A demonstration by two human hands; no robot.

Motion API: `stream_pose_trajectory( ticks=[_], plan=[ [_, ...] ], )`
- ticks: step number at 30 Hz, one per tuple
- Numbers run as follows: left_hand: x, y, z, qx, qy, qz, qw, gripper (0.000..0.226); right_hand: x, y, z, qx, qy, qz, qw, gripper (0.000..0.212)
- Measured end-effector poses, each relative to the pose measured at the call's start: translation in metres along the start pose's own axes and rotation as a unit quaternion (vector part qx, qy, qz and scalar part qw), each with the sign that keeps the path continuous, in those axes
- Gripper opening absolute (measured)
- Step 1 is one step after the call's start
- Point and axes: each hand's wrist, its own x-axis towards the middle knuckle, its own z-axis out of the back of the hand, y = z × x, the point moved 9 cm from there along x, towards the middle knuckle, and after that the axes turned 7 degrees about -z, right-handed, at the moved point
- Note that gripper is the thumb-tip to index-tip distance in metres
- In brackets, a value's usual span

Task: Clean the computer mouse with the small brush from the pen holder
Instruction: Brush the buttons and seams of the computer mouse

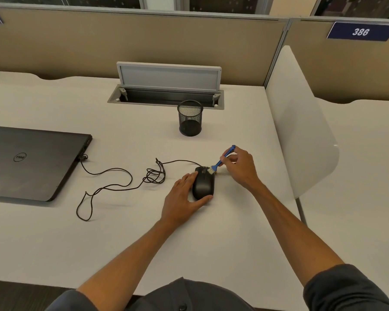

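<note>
step: brushing in hand. Bristles of small blue brush [218, 163] touch front-R of black wired mouse [203, 185], by the wheel/R button.
L hand [181, 198]: fingers relaxed, near straight, flat along mouse's L flank; thumb wraps the near end. Steadying, not gripping hard.
R hand [240, 167]: fingertips pinch brush handle approx mid-length; handle end sticks out past the fingers.
mouse pos: between the 2 hands, touching L palm side, just below-L of R fingertips, on the white desk [121, 243].
mouse axis: long axis runs away from the wrists; button end + cable exit point away, tail end toward L thumb.
brush axis: diagonal; bristles point down toward L fingertips, handle end up and away over R knuckles.
pen holder [190, 118]: black mesh, upright, well beyond both hands; no contents seen thru mesh.
cable [153, 176]: leaves mouse front, tangles just L of L hand, runs to closed Dell laptop [32, 160] far L.
progress: can't tell how much of the shell is swept; no dust visible at this res.
next (est.): short light strokes w/ R hand along button seams + wheel gap; L hand must hold mouse from sliding or yawing; pinch needs to stay firm enough that the bristles flex, not the handle.
</note>
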Motion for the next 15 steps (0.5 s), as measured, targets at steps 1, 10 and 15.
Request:
stream_pose_trajectory(
  ticks=[1, 10, 15],
  plan=[
    [0.000, 0.000, 0.000, 0.000, 0.000, 0.000, 1.000, 0.086, 0.001, -0.001, 0.006, -0.005, -0.028, -0.001, 1.000, 0.029],
    [0.000, 0.000, 0.000, 0.005, 0.006, 0.000, 1.000, 0.092, 0.003, 0.007, -0.001, -0.032, -0.043, 0.028, 0.998, 0.033],
    [0.000, -0.002, -0.001, 0.013, 0.015, -0.005, 1.000, 0.095, -0.001, 0.018, -0.007, 0.026, -0.036, 0.034, 0.998, 0.027]
  ],
)
